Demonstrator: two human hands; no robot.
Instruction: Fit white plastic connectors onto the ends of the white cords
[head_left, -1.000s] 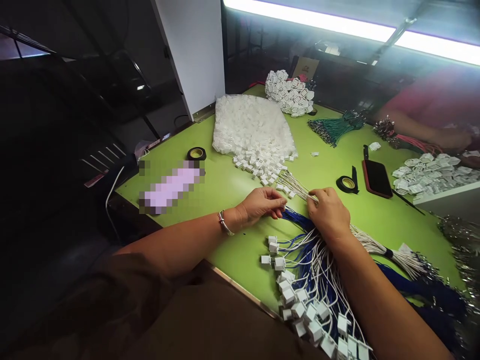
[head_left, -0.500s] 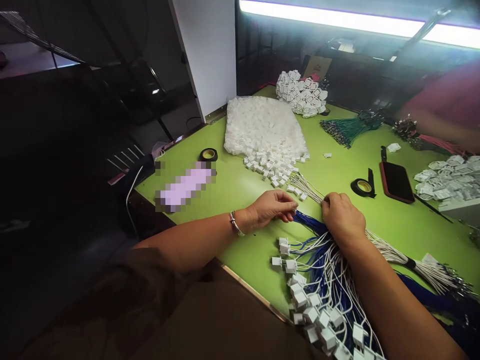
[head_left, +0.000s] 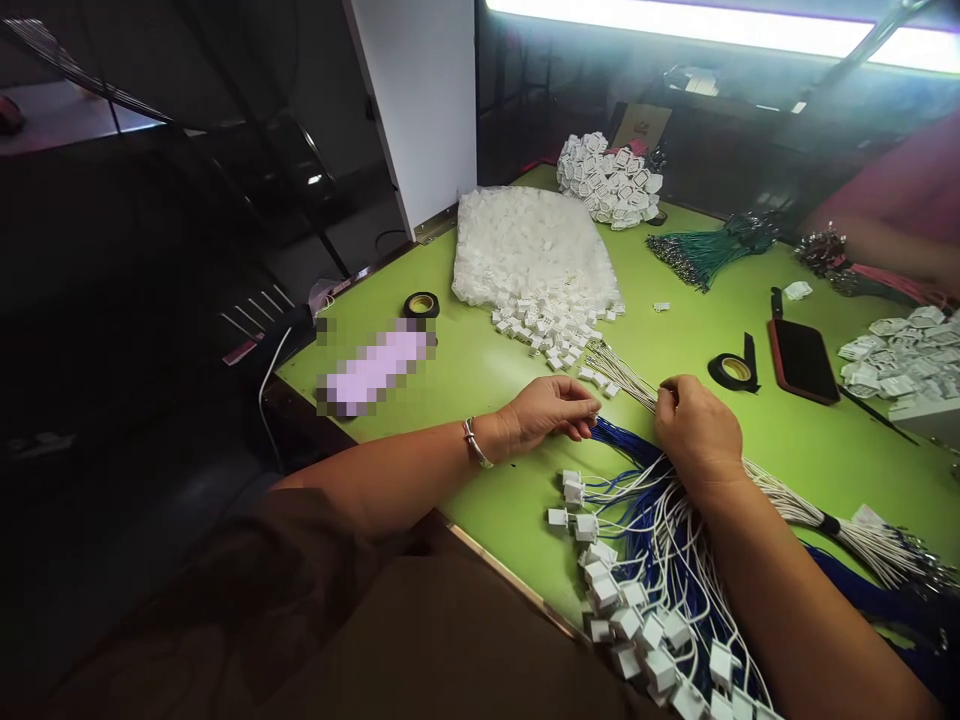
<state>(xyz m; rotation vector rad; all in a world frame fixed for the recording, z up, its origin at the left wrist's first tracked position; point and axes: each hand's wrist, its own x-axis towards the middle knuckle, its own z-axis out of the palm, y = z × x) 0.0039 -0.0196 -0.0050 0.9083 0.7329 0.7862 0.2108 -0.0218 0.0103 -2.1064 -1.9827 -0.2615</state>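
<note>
My left hand (head_left: pixel 551 410) rests on the green table (head_left: pixel 465 380) with fingers pinched together at the tips of a blue wire bundle (head_left: pixel 622 445); what it pinches is too small to name. My right hand (head_left: pixel 694 430) is closed on the bundle of white wires (head_left: pixel 622 372), whose metal ends fan out toward a loose pile of small white plastic connectors (head_left: pixel 547 325). Finished wires with white connectors (head_left: pixel 637 610) lie below my hands near the table edge.
A bag of white connectors (head_left: pixel 529 245), a heap of finished connectors (head_left: pixel 607 180), green wires (head_left: pixel 705 250), two tape rolls (head_left: pixel 420 304) (head_left: pixel 731 370) and a phone (head_left: pixel 802 360) lie on the table. Another person's arm (head_left: pixel 885 240) is at the far right. A white pillar (head_left: pixel 427 100) stands behind.
The view shifted slightly left, so everything moved right in the picture. My hands stay together on the wire bundles with barely any change.
</note>
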